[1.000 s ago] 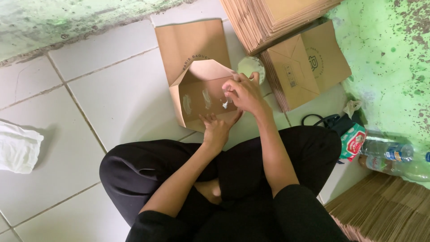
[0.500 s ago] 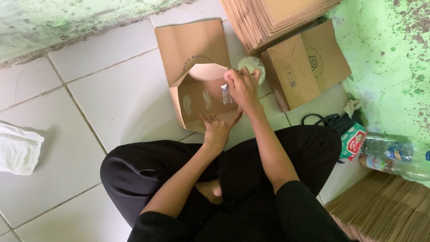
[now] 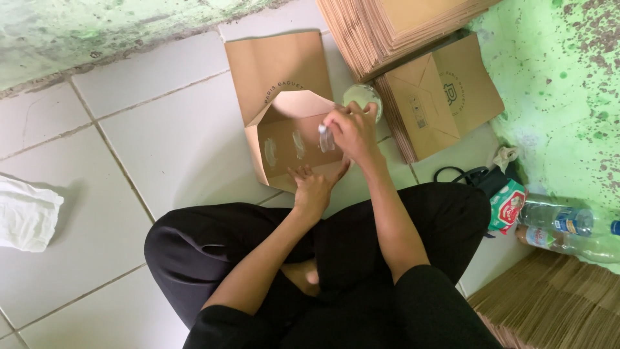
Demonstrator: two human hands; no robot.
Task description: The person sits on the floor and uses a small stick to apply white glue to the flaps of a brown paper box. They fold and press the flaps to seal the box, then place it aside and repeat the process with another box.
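1. Brown kraft paper bag (image 3: 290, 123) lies flat on the white tile floor (image 3: 174, 136), straight ahead of the seated person's crossed legs (image 3: 258, 258). Bottom flap is folded open, showing the inner panel.
2. Progress, judging from the frame: three whitish glue dabs (image 3: 298, 145) sit in a row on the open panel, the rightmost right under the applicator tip. Gluing looks nearly done; flap not yet folded shut or pressed.
3. Orientation: bag's long axis runs away from the person, tilted slightly to the right at the far end. Open flap end points toward the person, closed end toward the wall. Glue row runs crosswise to that axis.
4. Right hand (image 3: 352, 129) is closed around a small pale applicator (image 3: 323, 131), tip down at the right end of the panel.
5. Left hand (image 3: 313, 187) is spread, fingers flat on the near edge of the flap, pinning it to the floor. Holds nothing.
6. Round pale glue pot (image 3: 361, 95) stands just beyond the right hand, touching the bag's right side or very close; can't tell which.
7. Further out: stack of flat bags (image 3: 400, 32) at top, another folded bag (image 3: 445, 97) to the right, plastic bottles (image 3: 562, 226) by the green wall, white cloth (image 3: 26, 213) far left.
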